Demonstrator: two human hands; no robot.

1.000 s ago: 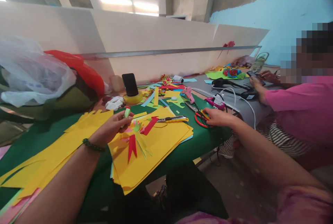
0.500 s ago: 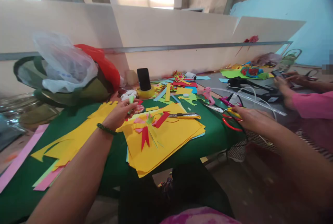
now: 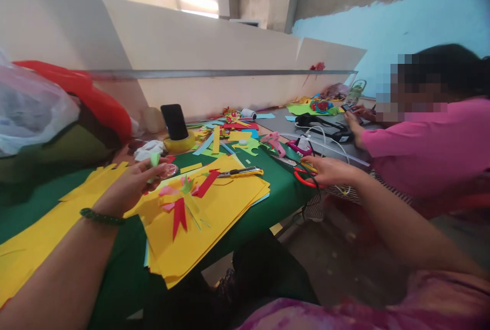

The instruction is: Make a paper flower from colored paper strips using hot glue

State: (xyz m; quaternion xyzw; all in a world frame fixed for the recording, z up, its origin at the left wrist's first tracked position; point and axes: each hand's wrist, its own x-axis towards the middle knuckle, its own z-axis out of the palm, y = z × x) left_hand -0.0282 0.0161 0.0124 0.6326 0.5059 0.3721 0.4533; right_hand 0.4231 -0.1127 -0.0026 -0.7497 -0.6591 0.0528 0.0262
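My left hand is closed, pinching a small light green paper strip above the table's left part. My right hand has its fingers closed at the red and yellow handles of a pair of scissors, blades pointing left on the green cloth. Between the hands lies a stack of yellow paper sheets. On it rest a paper flower with red, pink and green pieces and a yellow utility knife. A roll of clear tape sits just beside my left hand.
A phone leans upright in a yellow tape roll. Behind the scissors lie a pink glue gun and paper scraps. Bags stand at left. A person in a pink shirt sits at right, holding a phone.
The view has swung right, so the table things appear further left and more of the person at right shows. Both hands keep about the same places over the table.
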